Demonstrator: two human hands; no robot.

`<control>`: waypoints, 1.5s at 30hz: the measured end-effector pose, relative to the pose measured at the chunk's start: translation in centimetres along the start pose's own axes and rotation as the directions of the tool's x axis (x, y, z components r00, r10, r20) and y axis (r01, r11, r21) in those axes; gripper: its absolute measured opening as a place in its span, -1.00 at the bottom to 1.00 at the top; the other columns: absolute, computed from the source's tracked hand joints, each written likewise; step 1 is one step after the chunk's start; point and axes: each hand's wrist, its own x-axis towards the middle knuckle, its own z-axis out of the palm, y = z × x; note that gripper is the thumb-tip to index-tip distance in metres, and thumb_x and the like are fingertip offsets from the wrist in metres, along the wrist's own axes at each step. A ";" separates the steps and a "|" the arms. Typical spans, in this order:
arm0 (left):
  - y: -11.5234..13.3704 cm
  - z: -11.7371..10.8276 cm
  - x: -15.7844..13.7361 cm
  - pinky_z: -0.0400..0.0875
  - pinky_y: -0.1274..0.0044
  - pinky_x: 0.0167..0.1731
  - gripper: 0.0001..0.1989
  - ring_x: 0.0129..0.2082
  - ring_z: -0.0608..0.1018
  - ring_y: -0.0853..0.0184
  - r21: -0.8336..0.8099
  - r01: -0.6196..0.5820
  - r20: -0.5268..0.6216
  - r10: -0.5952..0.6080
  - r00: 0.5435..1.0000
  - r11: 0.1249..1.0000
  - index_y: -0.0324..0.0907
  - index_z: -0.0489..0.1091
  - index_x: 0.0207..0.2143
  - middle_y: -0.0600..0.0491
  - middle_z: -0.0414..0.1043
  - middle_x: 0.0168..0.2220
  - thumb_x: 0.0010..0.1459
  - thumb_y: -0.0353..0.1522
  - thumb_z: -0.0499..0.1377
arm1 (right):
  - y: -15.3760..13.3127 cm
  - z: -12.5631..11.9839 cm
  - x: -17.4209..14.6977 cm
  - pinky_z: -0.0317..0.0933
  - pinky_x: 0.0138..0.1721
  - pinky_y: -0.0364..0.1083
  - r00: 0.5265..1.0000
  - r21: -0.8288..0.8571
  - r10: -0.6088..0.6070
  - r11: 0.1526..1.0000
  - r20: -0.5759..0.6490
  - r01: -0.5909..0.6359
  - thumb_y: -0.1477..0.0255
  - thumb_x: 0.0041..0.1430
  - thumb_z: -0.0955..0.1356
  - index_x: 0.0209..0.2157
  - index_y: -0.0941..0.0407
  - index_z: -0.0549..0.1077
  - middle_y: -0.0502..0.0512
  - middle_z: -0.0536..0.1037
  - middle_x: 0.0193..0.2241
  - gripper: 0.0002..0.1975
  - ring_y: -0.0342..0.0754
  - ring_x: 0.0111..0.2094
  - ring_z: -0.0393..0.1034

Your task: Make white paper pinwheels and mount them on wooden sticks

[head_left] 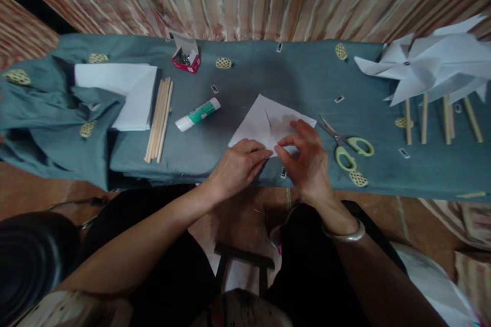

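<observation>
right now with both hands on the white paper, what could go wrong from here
The paper has what looks like a slit, which might tear further if the left hand and right hand pull unevenly. The scissors lie by its right corner and could snag it. The glue stick lies on its side and may roll if bumped.

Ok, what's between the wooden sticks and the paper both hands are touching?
The glue stick, lying on the cloth between the wooden sticks and the paper, apart from both. The head view shows it.
</observation>
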 end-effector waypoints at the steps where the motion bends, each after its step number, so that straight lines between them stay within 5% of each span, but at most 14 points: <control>1: 0.0 0.0 0.0 0.50 0.43 -0.17 -0.76 -0.17 0.52 0.29 -0.002 0.004 0.005 -0.004 1.000 1.000 -0.23 0.47 -0.08 -0.06 0.51 -0.20 0.31 -0.40 0.04 | 0.0 0.0 0.0 0.18 0.20 0.29 1.000 0.003 -0.015 1.000 0.002 0.015 0.41 0.20 0.34 -0.30 -0.03 0.47 0.07 0.41 0.09 -0.94 0.17 0.23 0.19; 7: 0.0 0.0 0.0 0.50 0.45 -0.18 -0.76 -0.18 0.52 0.30 -0.004 0.003 -0.005 -0.003 1.000 1.000 -0.22 0.47 -0.09 -0.05 0.51 -0.21 0.30 -0.41 0.05 | -0.1 0.1 -0.1 0.02 0.27 0.31 0.993 0.020 -0.075 0.997 0.092 0.074 0.43 0.30 0.20 -0.02 -0.13 0.43 0.04 0.27 0.21 -0.69 0.22 0.32 -0.03; 13: 0.0 0.1 0.0 0.51 0.44 -0.19 -0.77 -0.19 0.52 0.30 0.001 -0.019 -0.027 0.019 0.999 1.000 -0.26 0.47 -0.10 -0.06 0.51 -0.23 0.30 -0.42 0.05 | -0.1 0.3 0.0 0.13 0.21 0.26 0.987 -0.084 -0.144 0.985 0.077 0.151 0.42 0.32 0.18 0.04 -0.18 0.40 0.00 0.33 0.18 -0.65 0.19 0.30 0.03; 35: 0.1 0.0 0.0 0.50 0.45 -0.19 -0.77 -0.20 0.52 0.30 0.003 -0.009 -0.007 0.009 1.000 1.000 -0.25 0.46 -0.08 -0.05 0.50 -0.22 0.29 -0.45 0.06 | -0.7 0.8 -0.6 0.20 0.08 0.24 0.980 -0.210 -0.156 0.961 0.122 0.179 0.54 0.29 0.15 -0.03 -0.06 0.37 0.15 0.30 0.22 -0.67 0.17 0.33 -0.01; 45: 0.2 0.2 0.0 0.51 0.48 -0.21 -0.82 -0.22 0.52 0.32 -0.013 -0.031 -0.049 0.030 0.998 0.999 -0.29 0.47 -0.15 -0.07 0.46 -0.21 0.25 -0.47 0.09 | -2.3 1.1 -0.2 0.07 0.18 0.23 0.969 -0.244 -0.125 0.953 0.214 0.177 0.60 0.30 0.07 0.02 0.02 0.37 0.19 0.30 0.23 -0.58 0.11 0.35 -0.05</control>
